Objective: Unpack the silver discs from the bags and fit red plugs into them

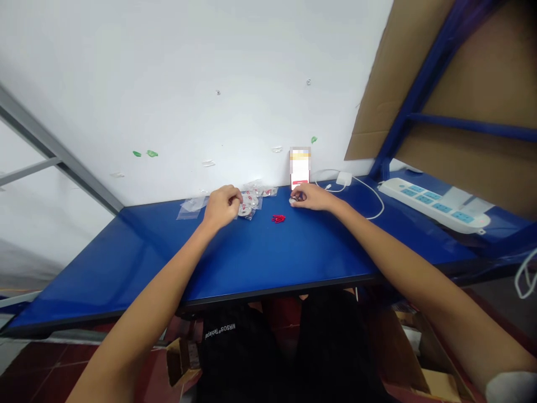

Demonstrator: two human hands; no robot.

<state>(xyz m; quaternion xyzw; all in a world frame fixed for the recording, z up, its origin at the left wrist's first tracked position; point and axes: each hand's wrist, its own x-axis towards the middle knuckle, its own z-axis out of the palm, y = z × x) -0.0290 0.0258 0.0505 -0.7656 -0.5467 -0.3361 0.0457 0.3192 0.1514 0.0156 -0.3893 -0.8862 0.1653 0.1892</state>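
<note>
My left hand (222, 206) has its fingers curled together at the left edge of a pile of small clear plastic bags (254, 200). These bags hold whitish pieces with red marks. Whatever the left fingertips pinch, if anything, is hidden. Flat clear bags (192, 207) lie left of that hand. In front of the phone (299, 168), my right hand (309, 197) is closed on a small whitish piece (292, 200) at the table surface. Between the hands, a little nearer to me, sits a small heap of thin red sticks (278, 219).
The blue table (251, 257) meets a white wall. The phone leans upright there. A white charger (344, 178) with a looping cable and a white power strip (434, 204) lie right. Blue frame bars and cardboard rise at right. Open cardboard boxes (182, 361) stand below the table.
</note>
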